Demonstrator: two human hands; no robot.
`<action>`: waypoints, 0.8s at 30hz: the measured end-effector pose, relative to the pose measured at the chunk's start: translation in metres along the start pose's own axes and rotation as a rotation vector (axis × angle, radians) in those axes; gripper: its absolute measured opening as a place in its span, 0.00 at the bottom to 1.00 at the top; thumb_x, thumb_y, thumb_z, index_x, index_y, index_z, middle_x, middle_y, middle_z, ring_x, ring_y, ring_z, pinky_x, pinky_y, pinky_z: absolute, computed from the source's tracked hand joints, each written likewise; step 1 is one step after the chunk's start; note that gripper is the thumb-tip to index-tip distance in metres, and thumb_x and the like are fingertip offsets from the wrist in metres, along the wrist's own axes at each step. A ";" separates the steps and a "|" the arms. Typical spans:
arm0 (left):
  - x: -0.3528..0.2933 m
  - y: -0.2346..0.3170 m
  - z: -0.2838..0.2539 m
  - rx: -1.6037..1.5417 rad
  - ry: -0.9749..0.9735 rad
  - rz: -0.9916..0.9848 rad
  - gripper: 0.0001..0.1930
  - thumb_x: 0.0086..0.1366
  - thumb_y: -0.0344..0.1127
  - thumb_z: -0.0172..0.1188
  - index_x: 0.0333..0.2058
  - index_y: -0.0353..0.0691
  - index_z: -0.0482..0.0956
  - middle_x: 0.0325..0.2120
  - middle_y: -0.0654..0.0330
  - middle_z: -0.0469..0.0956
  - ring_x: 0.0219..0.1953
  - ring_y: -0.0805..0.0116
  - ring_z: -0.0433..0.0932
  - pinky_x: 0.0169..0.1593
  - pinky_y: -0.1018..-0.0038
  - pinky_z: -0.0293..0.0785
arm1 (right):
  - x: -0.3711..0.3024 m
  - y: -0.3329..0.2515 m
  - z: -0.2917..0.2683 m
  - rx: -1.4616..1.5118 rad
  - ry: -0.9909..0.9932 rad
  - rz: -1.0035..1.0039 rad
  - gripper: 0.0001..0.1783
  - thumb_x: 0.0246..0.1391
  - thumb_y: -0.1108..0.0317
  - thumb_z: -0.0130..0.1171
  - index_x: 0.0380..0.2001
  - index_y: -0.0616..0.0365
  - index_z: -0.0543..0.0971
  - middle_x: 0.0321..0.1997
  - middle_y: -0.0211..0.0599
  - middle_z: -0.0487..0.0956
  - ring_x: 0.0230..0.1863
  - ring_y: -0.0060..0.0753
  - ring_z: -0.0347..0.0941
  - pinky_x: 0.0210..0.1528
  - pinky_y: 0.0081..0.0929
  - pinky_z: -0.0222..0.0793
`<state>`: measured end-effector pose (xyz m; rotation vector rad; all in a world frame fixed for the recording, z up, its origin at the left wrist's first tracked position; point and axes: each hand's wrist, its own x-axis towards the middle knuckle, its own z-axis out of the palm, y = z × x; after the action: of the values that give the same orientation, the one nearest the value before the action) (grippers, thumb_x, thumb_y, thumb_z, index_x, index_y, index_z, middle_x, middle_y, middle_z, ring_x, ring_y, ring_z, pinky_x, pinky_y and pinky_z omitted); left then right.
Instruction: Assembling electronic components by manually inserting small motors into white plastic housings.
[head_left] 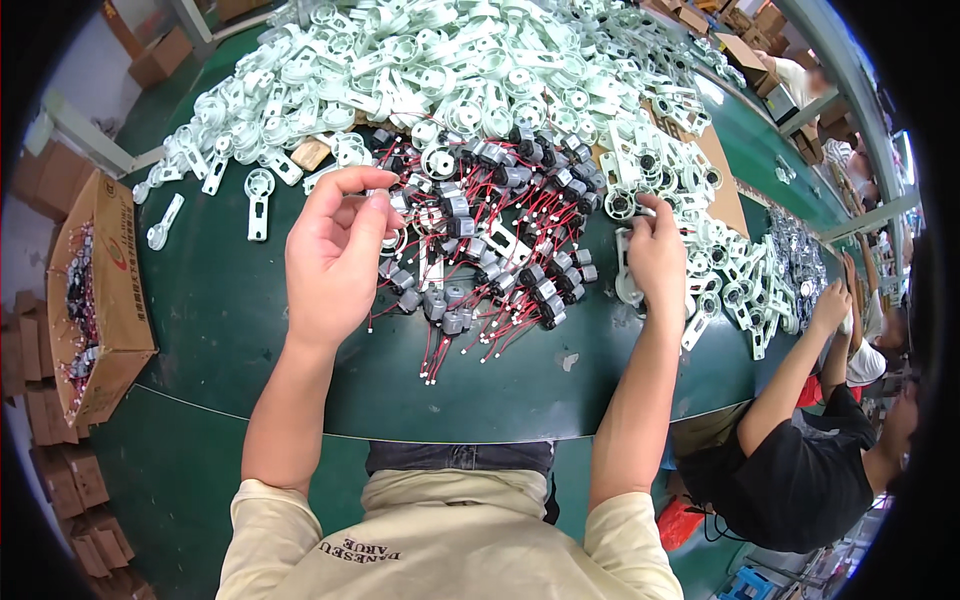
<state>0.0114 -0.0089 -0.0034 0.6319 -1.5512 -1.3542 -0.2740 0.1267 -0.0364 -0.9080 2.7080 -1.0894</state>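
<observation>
**Beige shirt (pixel 450 560) nearest, crowded green worktop (pixel 230 320) beyond**

The beige shirt fills the lower middle, its short sleeves leaving the left forearm (pixel 288 405) and right forearm (pixel 635 400) bare as they reach over the worktop; the left hand (pixel 335 260) hangs at the near-left side of a pile of small grey motors (pixel 487 258), its fingers curled, with thumb and forefinger close together – whether its grip has anything in it, I cannot say; the right hand (pixel 657 262) is to the right of that pile, fingers bent downward beside a pale green plastic casing (pixel 626 285); it seems to touch the casing, though whether the grip is closed on it is hidden.

The motors lie loose between the two hands, trailing red leads (pixel 433 355) tipped with small white plugs; behind them rises a broad heap of pale green casings (pixel 430 70), with more casings spread on the right, partly over a cardboard sheet (pixel 715 175); at the far left a cardboard carton (pixel 130 290) holds more wired parts (pixel 80 300); on the right sits a co-worker in a black shirt (pixel 800 480) – arms stretched toward the worktop.
</observation>
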 end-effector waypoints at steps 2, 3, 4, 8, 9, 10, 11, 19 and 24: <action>0.003 0.000 -0.004 0.002 0.001 -0.007 0.08 0.66 0.26 0.51 0.43 0.35 0.74 0.30 0.65 0.75 0.32 0.81 0.73 0.37 0.82 0.70 | 0.005 -0.004 -0.003 -0.054 0.033 0.007 0.18 0.57 0.70 0.46 0.50 0.56 0.72 0.37 0.51 0.80 0.40 0.50 0.77 0.46 0.39 0.69; 0.004 0.000 -0.004 0.000 -0.006 0.001 0.08 0.66 0.26 0.51 0.43 0.35 0.74 0.30 0.65 0.75 0.31 0.81 0.73 0.37 0.82 0.70 | 0.010 0.005 -0.003 -0.078 0.086 -0.024 0.18 0.57 0.70 0.45 0.51 0.56 0.72 0.37 0.51 0.80 0.39 0.50 0.77 0.45 0.40 0.69; 0.004 0.002 -0.004 0.003 -0.007 0.012 0.08 0.66 0.25 0.51 0.43 0.35 0.74 0.29 0.66 0.74 0.31 0.81 0.73 0.36 0.83 0.70 | 0.013 0.006 -0.003 -0.090 0.101 -0.022 0.17 0.56 0.69 0.47 0.50 0.57 0.73 0.36 0.51 0.80 0.37 0.51 0.77 0.43 0.39 0.70; 0.001 -0.004 0.002 0.049 -0.001 0.032 0.07 0.64 0.21 0.51 0.39 0.35 0.74 0.31 0.64 0.71 0.30 0.80 0.73 0.34 0.83 0.69 | -0.001 0.000 -0.008 0.253 -0.045 -0.043 0.11 0.59 0.65 0.51 0.41 0.61 0.74 0.21 0.34 0.75 0.19 0.26 0.72 0.20 0.22 0.65; 0.001 -0.009 -0.001 0.009 0.003 0.034 0.06 0.64 0.21 0.51 0.38 0.34 0.74 0.33 0.63 0.70 0.30 0.79 0.74 0.33 0.83 0.69 | -0.012 -0.017 -0.015 0.419 -0.292 0.095 0.11 0.61 0.65 0.49 0.37 0.61 0.74 0.20 0.32 0.74 0.17 0.25 0.72 0.17 0.21 0.66; 0.000 -0.011 -0.003 0.020 0.010 0.050 0.05 0.64 0.22 0.51 0.37 0.33 0.74 0.33 0.63 0.70 0.30 0.79 0.74 0.33 0.82 0.69 | -0.021 -0.030 -0.023 0.354 -0.413 0.210 0.10 0.61 0.65 0.49 0.37 0.61 0.75 0.21 0.34 0.75 0.18 0.25 0.73 0.18 0.23 0.70; -0.001 -0.011 -0.004 0.009 0.024 0.037 0.05 0.64 0.22 0.51 0.37 0.33 0.74 0.33 0.62 0.70 0.29 0.79 0.75 0.33 0.82 0.69 | -0.023 -0.026 -0.026 0.301 -0.514 0.246 0.11 0.61 0.65 0.48 0.37 0.62 0.75 0.22 0.35 0.76 0.19 0.26 0.74 0.20 0.25 0.72; 0.013 -0.010 -0.033 0.211 0.229 0.072 0.05 0.64 0.25 0.52 0.37 0.36 0.76 0.25 0.64 0.74 0.25 0.80 0.72 0.27 0.82 0.66 | -0.006 0.000 -0.016 0.265 -0.091 -0.056 0.12 0.62 0.67 0.49 0.39 0.67 0.76 0.28 0.33 0.77 0.29 0.20 0.72 0.32 0.19 0.68; 0.048 -0.021 -0.109 0.564 0.602 0.026 0.08 0.61 0.30 0.54 0.38 0.36 0.77 0.31 0.57 0.77 0.32 0.70 0.77 0.37 0.74 0.72 | -0.049 -0.064 -0.005 0.475 -0.227 -0.302 0.11 0.63 0.68 0.50 0.39 0.65 0.76 0.29 0.30 0.76 0.30 0.18 0.70 0.36 0.18 0.67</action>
<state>0.0840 -0.1051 -0.0145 1.2291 -1.4096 -0.5950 -0.2035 0.1200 0.0028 -1.2739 2.0400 -1.4891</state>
